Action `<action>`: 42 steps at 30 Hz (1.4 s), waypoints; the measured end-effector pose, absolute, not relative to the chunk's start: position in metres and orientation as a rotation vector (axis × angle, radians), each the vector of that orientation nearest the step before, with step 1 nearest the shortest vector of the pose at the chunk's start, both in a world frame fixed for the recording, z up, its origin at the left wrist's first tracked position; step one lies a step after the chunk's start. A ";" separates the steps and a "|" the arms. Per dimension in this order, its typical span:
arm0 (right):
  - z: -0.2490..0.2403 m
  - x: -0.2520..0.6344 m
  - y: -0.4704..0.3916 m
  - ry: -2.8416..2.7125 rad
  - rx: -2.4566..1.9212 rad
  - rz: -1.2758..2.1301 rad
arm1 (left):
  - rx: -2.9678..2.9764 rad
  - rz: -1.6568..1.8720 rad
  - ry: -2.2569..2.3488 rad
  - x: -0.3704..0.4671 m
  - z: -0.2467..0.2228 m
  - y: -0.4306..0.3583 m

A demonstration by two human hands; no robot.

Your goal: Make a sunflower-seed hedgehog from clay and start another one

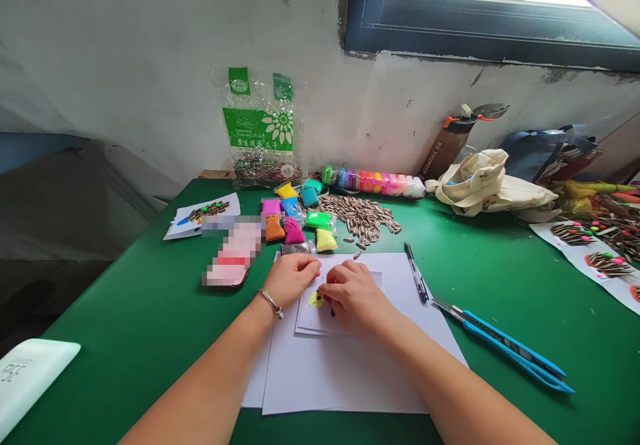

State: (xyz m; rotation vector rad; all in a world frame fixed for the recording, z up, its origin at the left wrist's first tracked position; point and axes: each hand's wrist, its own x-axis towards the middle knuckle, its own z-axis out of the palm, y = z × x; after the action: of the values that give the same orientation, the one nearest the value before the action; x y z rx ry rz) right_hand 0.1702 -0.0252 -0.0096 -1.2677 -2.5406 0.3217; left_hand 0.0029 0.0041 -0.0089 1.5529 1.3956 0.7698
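Note:
A small white card point(310, 323) lies on larger sheets of white paper point(345, 378), with a flat yellow clay shape point(316, 299) with dark spots on it. My left hand point(290, 278) rests at the card's upper left, thumb and fingers pinched together; whatever they may hold is too small to make out. Over the card, my right hand point(357, 295) bends its fingers down beside the yellow shape. A bit of dark red shows under those fingers, mostly hidden, and I cannot tell what the fingertips grip. Beyond both hands is a pile of sunflower seeds point(363, 217).
Small clay packets point(294, 230) lie behind the left hand, near a blurred pink object point(233, 258). A pen point(416, 271) and blue scissors point(515, 351) lie at right. Seed-decorated cards point(203, 215) are at left. A seed bag point(263, 138) leans on the wall.

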 end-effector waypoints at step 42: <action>-0.006 0.167 -0.030 -2.627 -1.208 0.272 | 1.583 0.768 1.423 0.003 -0.007 0.006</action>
State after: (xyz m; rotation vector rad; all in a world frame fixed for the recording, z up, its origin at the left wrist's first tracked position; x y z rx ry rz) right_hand 0.1667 -0.0304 -0.0062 -1.2077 -2.6267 0.2723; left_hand 0.0031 0.0056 -0.0070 1.5826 1.4234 0.7682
